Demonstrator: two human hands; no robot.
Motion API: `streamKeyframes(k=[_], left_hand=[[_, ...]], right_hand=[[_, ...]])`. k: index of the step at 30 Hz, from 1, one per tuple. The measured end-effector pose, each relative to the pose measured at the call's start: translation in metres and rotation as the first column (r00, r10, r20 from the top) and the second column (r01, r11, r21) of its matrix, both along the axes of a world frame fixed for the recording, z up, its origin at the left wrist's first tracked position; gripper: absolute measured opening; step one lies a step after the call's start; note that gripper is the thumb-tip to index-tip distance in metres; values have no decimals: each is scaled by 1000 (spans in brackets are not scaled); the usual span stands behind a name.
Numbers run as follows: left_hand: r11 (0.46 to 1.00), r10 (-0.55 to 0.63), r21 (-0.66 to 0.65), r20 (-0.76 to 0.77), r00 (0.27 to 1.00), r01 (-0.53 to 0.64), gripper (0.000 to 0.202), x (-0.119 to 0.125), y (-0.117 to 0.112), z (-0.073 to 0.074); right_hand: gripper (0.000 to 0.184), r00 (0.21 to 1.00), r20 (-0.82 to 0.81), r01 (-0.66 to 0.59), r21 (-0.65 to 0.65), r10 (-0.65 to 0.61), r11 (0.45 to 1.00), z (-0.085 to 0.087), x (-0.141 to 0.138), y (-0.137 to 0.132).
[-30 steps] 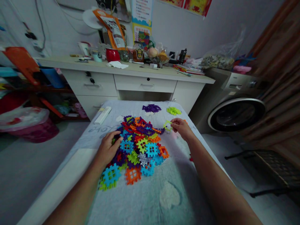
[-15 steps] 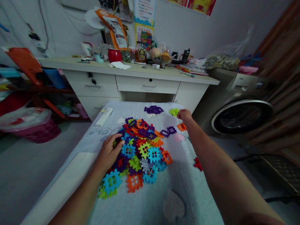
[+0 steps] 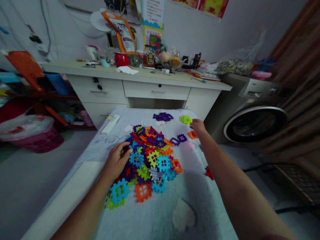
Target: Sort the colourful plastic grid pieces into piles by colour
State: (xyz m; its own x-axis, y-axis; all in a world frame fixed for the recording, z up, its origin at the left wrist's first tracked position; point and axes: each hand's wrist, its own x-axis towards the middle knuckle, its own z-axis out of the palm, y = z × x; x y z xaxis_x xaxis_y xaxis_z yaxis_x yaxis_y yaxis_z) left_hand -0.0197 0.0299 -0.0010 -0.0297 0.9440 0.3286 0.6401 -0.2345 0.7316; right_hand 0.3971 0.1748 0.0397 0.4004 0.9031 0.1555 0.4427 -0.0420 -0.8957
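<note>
My left hand (image 3: 117,159) rests against the left side of a heap of interlocking plastic building tiles (image 3: 147,150), thumb and fingers apart. The tiles are blue, green, orange, red and purple, many with window-like openings. My right hand (image 3: 198,126) is just to the lower right of a small pile of green tiles (image 3: 186,119); its fingers are slightly bent, with no tile visible in them. Below that hand lies an orange tile (image 3: 192,134). A purple pile (image 3: 163,116) sits further left, and two loose purple tiles (image 3: 179,139) lie beside the heap.
A pale blue cloth (image 3: 160,213) covers the low table. Red tiles (image 3: 209,173) lie near its right edge, partly behind my right forearm. A white slim box (image 3: 110,124) is at the back left. Beyond stand a white desk (image 3: 157,90) and a washing machine (image 3: 252,110).
My right hand has drawn slightly back from the green pile, its fingers now apart from the tiles. My left hand stays at the heap. The view has shifted slightly.
</note>
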Motion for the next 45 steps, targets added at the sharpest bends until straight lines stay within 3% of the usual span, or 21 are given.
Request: streamKeyframes(k=[4,7,10,14,16,21,24,30,32,34,37,45], left_hand=[[1000,-6,18,11,1000,5,43,1,1,0],[1000,-9,20,8,1000,9,44,0,1,0],[1000,-7,18,-3,1000,7,44,-1,1,-1],[1000,-3,17,-3,1000,3,43,1,0,2],[1000,-1,19,-1,1000,1,43,1,-1,3],[1000,-11,21,-3,1000,11,43,1,0,3],[1000,-13,25,-1,1000,13,42,1,0,1],[1000,-1,31,10,1000,1,40,1,1,-2],[1000,-3,17,10,1000,3,41,1,0,-2],[1000,-5,10,9,1000,4,41,1,0,-1],[1000,-6,18,9,1000,6,41,1,0,1],[999,-6,32,14,1000,6,37,2,-3,3]], right_hand=[[23,1000,-9,13,-56,-13,998,9,-5,-18],[16,975,172,-115,-164,143,980,16,-15,-38],[19,786,492,-236,-323,375,917,18,-30,-58],[30,473,726,-169,-481,498,861,14,-52,-76],[34,410,753,-129,-511,515,850,12,-58,-79],[36,354,785,-118,-502,508,857,12,-61,-77],[32,438,765,-131,-465,472,876,16,-61,-71],[20,741,624,-160,-194,247,968,22,-68,-46],[13,877,435,-156,-140,202,978,20,-75,-35],[6,976,133,-152,-144,172,978,17,-84,-23],[2,976,-171,-163,-178,133,970,10,-101,-7],[10,939,-331,-157,-179,91,971,2,-131,27]])
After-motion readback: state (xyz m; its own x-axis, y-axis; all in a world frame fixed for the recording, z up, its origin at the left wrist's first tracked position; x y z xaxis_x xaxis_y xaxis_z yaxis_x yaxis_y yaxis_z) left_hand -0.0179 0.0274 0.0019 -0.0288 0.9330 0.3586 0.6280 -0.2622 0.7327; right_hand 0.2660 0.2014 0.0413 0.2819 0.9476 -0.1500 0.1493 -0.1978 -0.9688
